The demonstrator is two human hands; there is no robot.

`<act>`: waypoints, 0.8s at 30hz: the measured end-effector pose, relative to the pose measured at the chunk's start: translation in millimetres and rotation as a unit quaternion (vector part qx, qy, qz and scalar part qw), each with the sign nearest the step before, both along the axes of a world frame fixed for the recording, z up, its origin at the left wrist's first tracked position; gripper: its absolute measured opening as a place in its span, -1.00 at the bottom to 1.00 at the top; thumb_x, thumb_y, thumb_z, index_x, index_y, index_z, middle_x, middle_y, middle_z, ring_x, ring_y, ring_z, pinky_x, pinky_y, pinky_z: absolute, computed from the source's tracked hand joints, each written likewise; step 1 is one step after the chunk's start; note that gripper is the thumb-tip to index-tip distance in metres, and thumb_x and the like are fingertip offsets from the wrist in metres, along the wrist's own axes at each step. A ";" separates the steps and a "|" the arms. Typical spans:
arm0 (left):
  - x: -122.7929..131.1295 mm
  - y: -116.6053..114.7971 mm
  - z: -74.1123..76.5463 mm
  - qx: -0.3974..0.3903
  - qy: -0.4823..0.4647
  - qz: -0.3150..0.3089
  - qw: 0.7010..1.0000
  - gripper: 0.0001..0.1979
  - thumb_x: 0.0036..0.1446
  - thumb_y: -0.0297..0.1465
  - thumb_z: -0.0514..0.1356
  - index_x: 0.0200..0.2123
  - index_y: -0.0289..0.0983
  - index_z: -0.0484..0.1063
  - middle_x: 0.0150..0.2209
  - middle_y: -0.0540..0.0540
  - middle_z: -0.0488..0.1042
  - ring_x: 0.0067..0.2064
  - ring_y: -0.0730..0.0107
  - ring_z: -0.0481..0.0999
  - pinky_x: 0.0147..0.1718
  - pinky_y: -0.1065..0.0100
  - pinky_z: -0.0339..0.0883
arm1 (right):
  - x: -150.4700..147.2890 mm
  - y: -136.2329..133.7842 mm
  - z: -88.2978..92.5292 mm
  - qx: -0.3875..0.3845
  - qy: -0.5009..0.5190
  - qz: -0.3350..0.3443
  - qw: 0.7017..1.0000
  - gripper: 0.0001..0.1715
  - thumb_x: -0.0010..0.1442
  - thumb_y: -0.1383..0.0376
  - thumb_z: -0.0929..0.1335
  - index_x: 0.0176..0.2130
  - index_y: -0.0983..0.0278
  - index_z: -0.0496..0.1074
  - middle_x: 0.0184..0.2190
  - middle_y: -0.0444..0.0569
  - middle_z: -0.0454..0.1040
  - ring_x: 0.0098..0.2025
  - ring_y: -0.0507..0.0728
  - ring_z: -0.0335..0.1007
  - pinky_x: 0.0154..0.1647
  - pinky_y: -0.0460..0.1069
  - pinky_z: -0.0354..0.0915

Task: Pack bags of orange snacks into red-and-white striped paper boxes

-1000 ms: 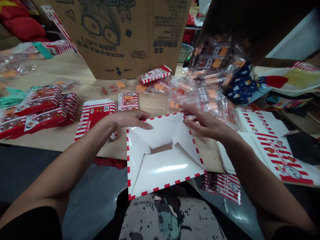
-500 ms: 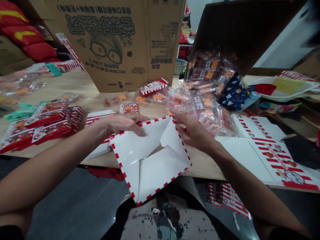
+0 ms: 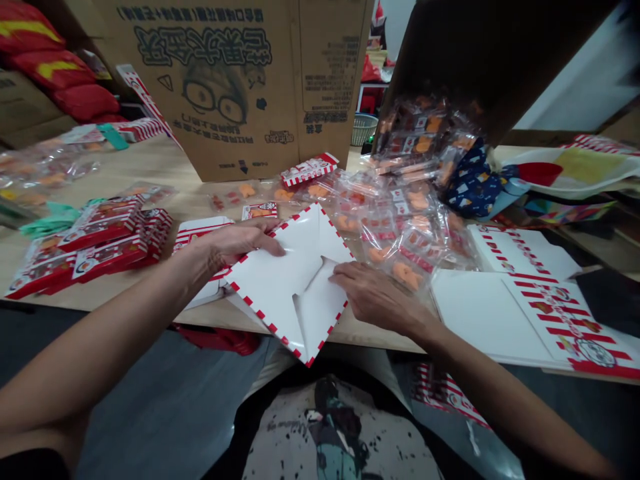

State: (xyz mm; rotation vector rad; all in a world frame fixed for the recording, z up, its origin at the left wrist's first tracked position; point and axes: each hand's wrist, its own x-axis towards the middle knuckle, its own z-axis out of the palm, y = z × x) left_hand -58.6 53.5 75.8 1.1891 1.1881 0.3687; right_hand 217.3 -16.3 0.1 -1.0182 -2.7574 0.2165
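A white paper box [image 3: 280,273] with red-and-white dashed edges is held over the table's front edge, its overlapping flaps facing up. My left hand [image 3: 245,241] grips its upper left edge, thumb on top of the white face and fingers behind it. At the right side, my right hand [image 3: 367,293] has its fingers closed on a flap near the right corner; the fingertips are partly hidden. Under and left of this box lies another red-striped box piece [image 3: 200,233]. A small printed snack packet [image 3: 260,211] rests just beyond my left hand.
Filled red-striped boxes [image 3: 107,240] are stacked at left. Clear snack packets [image 3: 410,233] spill from a tipped carton [image 3: 495,67] at right. A large cardboard carton [image 3: 235,100] stands behind. Flat striped box sheets [image 3: 480,313] lie at the right front.
The box has turned, so one corner now points toward me. My right hand has moved down from the top right corner to the right-side flap. My left hand keeps its hold.
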 end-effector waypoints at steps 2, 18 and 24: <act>-3.2 5.0 -3.4 0.055 0.029 -0.009 0.998 -0.42 -0.20 -0.43 0.37 0.01 -0.22 0.56 -0.28 -0.20 0.67 -0.37 0.02 0.66 -0.41 0.18 0.54 | -2.4 -2.8 -3.6 -0.009 -0.004 0.008 1.000 -0.43 0.16 0.59 0.25 0.14 0.36 0.39 0.21 0.20 0.39 0.19 0.26 0.34 0.20 0.18 0.29; -7.6 -27.9 73.3 0.222 -0.018 0.094 0.970 -0.22 -0.15 -0.45 0.40 0.22 -0.15 0.37 -0.16 -0.12 0.67 -0.35 0.03 0.67 -0.48 0.26 0.53 | 5.0 -8.4 -9.1 -0.096 0.413 -0.275 0.863 -0.50 0.35 0.25 0.23 0.26 0.19 0.23 -0.01 0.12 0.47 -0.01 0.27 0.42 -0.01 0.19 0.39; 19.2 -72.7 136.5 0.228 -0.114 0.110 0.961 -0.06 -0.23 -0.70 0.43 0.25 -0.04 0.37 -0.19 0.05 0.67 -0.30 -0.07 0.70 -0.57 0.30 0.58 | 14.2 -0.2 16.7 -0.229 0.489 -0.167 0.825 -0.79 0.33 0.26 0.27 -0.16 0.22 0.48 -0.19 -0.02 0.53 -0.10 0.19 0.43 -0.03 0.10 0.38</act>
